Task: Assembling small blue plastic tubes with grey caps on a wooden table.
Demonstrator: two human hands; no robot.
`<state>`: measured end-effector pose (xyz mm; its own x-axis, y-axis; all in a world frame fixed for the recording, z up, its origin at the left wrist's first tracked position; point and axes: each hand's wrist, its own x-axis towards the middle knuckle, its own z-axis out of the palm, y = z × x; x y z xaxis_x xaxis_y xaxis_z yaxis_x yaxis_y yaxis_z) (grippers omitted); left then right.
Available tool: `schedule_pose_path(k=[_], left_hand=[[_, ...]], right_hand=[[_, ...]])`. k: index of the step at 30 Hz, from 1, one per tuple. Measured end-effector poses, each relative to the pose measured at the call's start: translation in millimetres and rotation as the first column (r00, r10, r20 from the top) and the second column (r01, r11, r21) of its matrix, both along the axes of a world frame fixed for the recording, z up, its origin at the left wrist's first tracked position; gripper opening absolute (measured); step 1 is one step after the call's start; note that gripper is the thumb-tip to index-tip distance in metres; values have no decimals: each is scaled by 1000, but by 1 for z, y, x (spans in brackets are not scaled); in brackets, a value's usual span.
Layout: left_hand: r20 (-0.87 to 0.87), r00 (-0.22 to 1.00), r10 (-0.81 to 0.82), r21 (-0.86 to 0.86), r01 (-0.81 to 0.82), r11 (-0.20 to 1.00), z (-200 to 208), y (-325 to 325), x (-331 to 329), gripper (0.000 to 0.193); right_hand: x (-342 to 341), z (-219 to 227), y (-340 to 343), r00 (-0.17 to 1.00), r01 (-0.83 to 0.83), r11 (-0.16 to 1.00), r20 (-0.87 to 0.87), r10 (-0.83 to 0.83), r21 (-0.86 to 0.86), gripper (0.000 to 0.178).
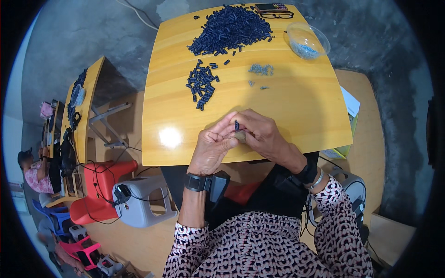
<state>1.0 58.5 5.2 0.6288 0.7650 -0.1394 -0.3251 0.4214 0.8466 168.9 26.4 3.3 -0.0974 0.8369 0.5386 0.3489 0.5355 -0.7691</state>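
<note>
Over the near edge of the table (185, 125), my left hand (214, 143) and my right hand (263, 135) meet fingertip to fingertip. Between them a small black ribbed plastic tube (237, 125) stands roughly upright, with the fingers of my left hand closed on it. My right hand's fingers are curled in against the same spot, and what they pinch is hidden. A tan covering shows on one digit there. Beyond my hands lie a small group of black tubes (202, 85) and a few small silvery pins or screws (262, 70).
A large heap of black tubes (232, 28) covers the far side. At the far right are a clear bowl (320, 39) of small metal parts and eyeglasses (276, 15). Left of the table stand a red chair (95, 194) and a grey stool (143, 204). Another person (39, 176) sits farther left.
</note>
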Motion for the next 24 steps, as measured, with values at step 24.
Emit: schedule_pose_path(k=[24], left_hand=[[30,999,29,54,-30,998,3,-3,5,59]], right_hand=[[1,0,2,1000,-4,997,-3,4,-76,23]])
